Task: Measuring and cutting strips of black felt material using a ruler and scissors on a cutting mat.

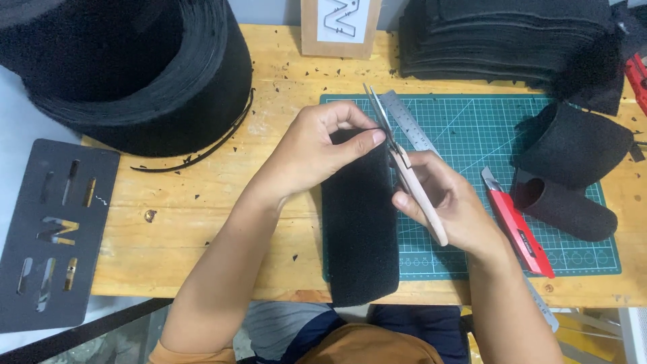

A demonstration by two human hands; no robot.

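My left hand [317,148] pinches the top edge of a black felt strip [360,229] that hangs down over the green cutting mat [472,135] and past the table's front edge. My right hand [448,205] grips scissors [404,162] with pale pink handles. Their blades point up and away, at the strip's upper right corner next to my left thumb. A metal ruler [411,125] lies on the mat just behind the blades.
A red utility knife [519,229] lies on the mat right of my right hand. Rolled black felt pieces [569,175] sit at the mat's right. A big felt roll [135,67] stands back left, stacked felt sheets [512,34] back right. A dark metal stencil plate [54,229] overhangs the wooden table [202,202] at left.
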